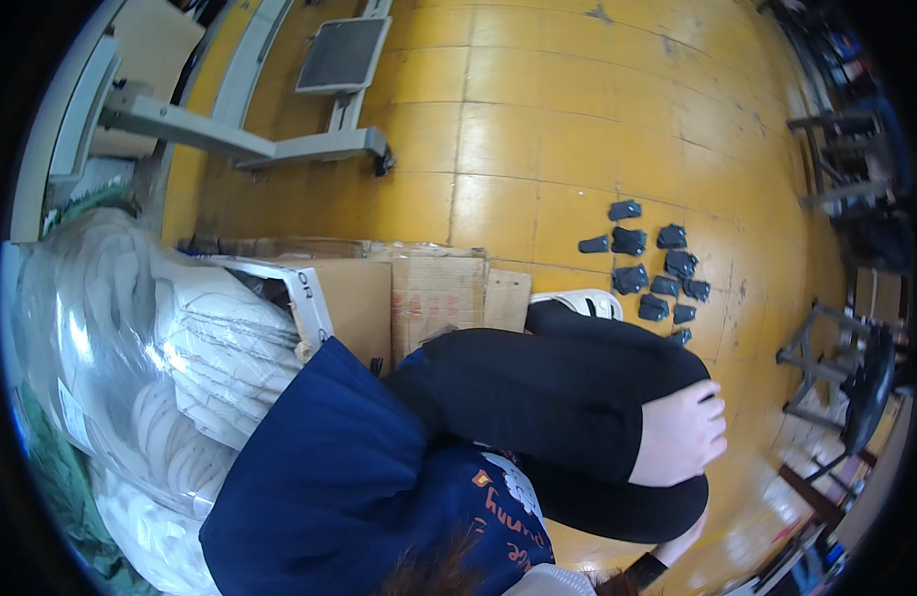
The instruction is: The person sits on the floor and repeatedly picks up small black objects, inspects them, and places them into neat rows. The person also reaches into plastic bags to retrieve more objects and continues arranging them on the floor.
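- Dark bundles (654,307), about eleven, on the floor; as we clock it from the left hand (682,434), they lie at twelve o'clock, well apart from it, beyond the knees (647,363); the left is the nearer hand.
- Lie of the group: loose and scattered, its long axis running from eleven to five o'clock; most single bundles point roughly from nine to three, a few slightly tilted; we count the closest at the five o'clock end.
- Left hand: laid over the black-clad leg near the knee, back upward, fingers bent; we see nothing held, though the palm is hidden and we cannot tell what it covers.
- Right hand (690,534): at six o'clock from the left, mostly behind the lower leg; we cannot tell whether it is open or closed.
- Surface: yellow floor (538,129), seamed in squares, scuffed.
- Surroundings: white clog (587,299) at eleven; cardboard boxes (438,288) and wheeled grey stand (319,147) at ten; clear plastic bag (71,328) of pale stacked pieces (225,343) toward nine; dark stool (868,387) toward three.
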